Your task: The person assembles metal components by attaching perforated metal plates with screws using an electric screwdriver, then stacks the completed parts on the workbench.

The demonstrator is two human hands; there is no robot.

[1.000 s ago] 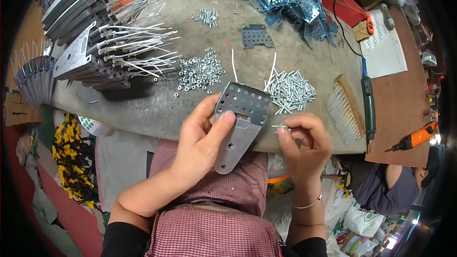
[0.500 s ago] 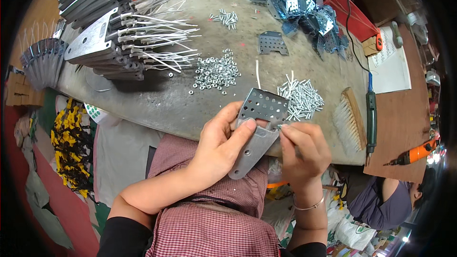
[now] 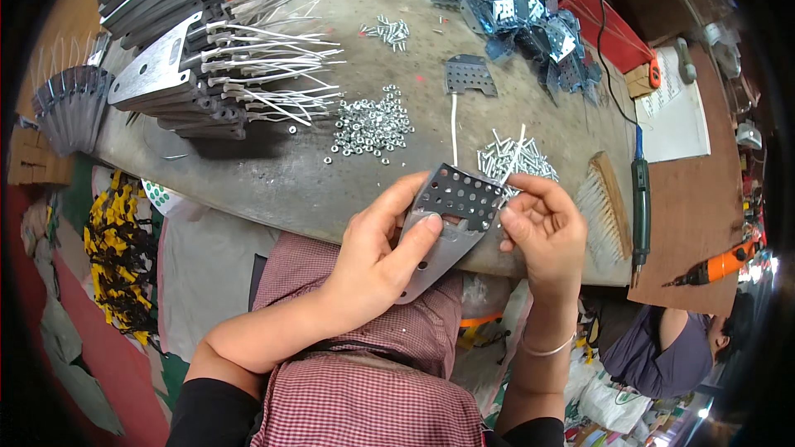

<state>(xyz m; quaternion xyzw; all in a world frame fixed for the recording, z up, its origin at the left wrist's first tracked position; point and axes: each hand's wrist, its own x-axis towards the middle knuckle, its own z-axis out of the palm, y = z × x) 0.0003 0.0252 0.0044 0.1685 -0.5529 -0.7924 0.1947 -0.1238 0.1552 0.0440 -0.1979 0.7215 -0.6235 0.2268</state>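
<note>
My left hand (image 3: 385, 244) grips a flat grey tapered metal part (image 3: 431, 261), thumb pressed on its face. Across the part's wide upper end lies a dark perforated plate (image 3: 460, 194). Two white wires (image 3: 454, 128) stick out past the plate's far edge. My right hand (image 3: 542, 228) is at the plate's right edge, its index finger by the upper corner and its thumb lower down, fingers curled. Whatever they pinch is too small or hidden to make out. Just beyond lies a heap of screws (image 3: 530, 157), with a heap of nuts (image 3: 373, 126) to its left.
Stacked grey parts with white wires (image 3: 178, 74) stand at the left. Perforated plates (image 3: 530, 16) are piled at the far right, a single plate (image 3: 469, 74) nearer. A brush (image 3: 609, 207), an electric screwdriver (image 3: 640, 207) and an orange-and-black tool (image 3: 720, 265) lie right. Another person (image 3: 662, 352) sits beyond.
My right hand has moved up along the plate's right edge, and its index finger has lifted to the upper corner. The metal part has tilted in my left hand.
</note>
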